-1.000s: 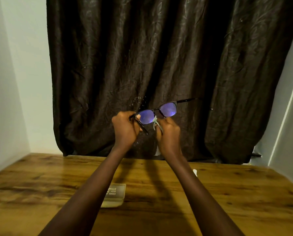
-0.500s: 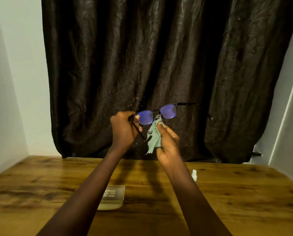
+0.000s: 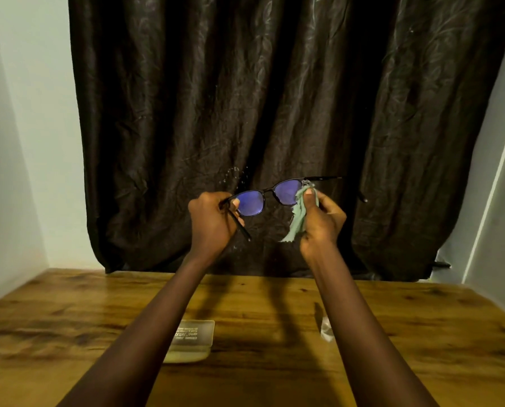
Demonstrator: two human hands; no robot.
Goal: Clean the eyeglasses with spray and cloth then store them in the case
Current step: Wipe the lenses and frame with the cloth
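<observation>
1. Between both raised hands, the eyeglasses are held up above the desk.
2. Left hand is closed around the frame's left end; its temple arm is folded below that hand.
3. Right hand is pinched on the green cloth, pressed to the lens beside it.
4. Below the left forearm, the case is seen on the desk; the spray bottle is seen beside the right forearm.

A plain home room: wooden table against a dark curtain between bare walls.
</observation>
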